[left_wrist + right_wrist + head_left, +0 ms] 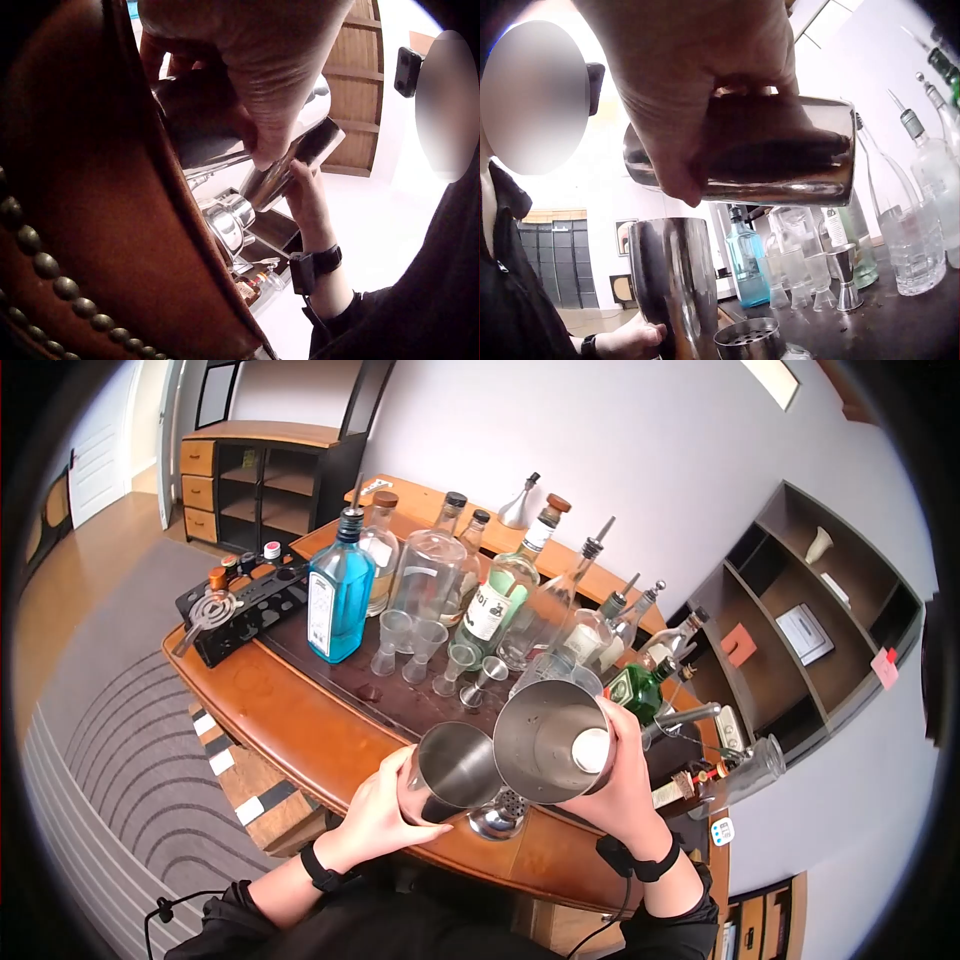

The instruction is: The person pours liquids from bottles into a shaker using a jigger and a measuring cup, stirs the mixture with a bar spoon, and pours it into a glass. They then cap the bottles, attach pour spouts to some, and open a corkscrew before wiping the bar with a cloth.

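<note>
My left hand [380,810] grips a metal shaker cup [452,768], its mouth facing up. A larger metal tin [535,745] is tilted in my right hand [625,790], its mouth beside and a little above the smaller cup's rim. Something white and round shows inside the larger tin. In the right wrist view this tin [780,150] lies nearly sideways above the upright cup [673,285]. A perforated strainer top [505,812] stands on the table below the two vessels.
Several bottles, among them a blue one [340,600], stand along the back of the leather-edged table [300,710]. Small glasses [424,645] and a metal jigger [482,682] are in front of them. A black rack [245,615] sits at the left.
</note>
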`<state>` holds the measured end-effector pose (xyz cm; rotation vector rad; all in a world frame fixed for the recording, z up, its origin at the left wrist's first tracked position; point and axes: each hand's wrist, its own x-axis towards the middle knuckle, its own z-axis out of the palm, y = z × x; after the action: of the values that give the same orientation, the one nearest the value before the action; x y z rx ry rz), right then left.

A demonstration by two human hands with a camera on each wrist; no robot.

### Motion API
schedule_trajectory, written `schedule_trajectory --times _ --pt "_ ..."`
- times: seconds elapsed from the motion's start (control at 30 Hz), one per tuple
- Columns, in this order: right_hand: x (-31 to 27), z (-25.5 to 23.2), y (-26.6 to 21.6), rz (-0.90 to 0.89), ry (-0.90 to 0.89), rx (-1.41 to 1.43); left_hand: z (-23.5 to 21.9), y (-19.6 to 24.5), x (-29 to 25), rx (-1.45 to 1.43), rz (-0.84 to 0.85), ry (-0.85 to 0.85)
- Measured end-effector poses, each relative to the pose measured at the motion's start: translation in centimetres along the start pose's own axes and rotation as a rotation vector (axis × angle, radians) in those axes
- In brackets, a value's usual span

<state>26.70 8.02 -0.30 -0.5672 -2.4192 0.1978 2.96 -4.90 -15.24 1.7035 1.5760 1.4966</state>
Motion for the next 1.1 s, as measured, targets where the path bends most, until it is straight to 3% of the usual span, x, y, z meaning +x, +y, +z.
schedule_trajectory --times 0.27,0.73,0.97,1.1 --pt "3.0 -0.9 -1.3 -0.321 0.043 -0.342 0.2 -0.8 -0.3 -0.020 0.045 0.012" --pt "4.7 -1.4 -1.9 -0.604 0.086 -0.760 0.1 -0.6 -0.4 -0.008 0.029 0.020" --pt "5.0 -1.1 -2.3 -0.615 0.105 -0.762 0.3 -0.8 -0.5 -0.006 0.005 0.017" --pt "4.0 -1.4 -0.8 -0.468 0.160 -0.616 0.6 -0.6 -0.5 -0.023 0.033 0.003"
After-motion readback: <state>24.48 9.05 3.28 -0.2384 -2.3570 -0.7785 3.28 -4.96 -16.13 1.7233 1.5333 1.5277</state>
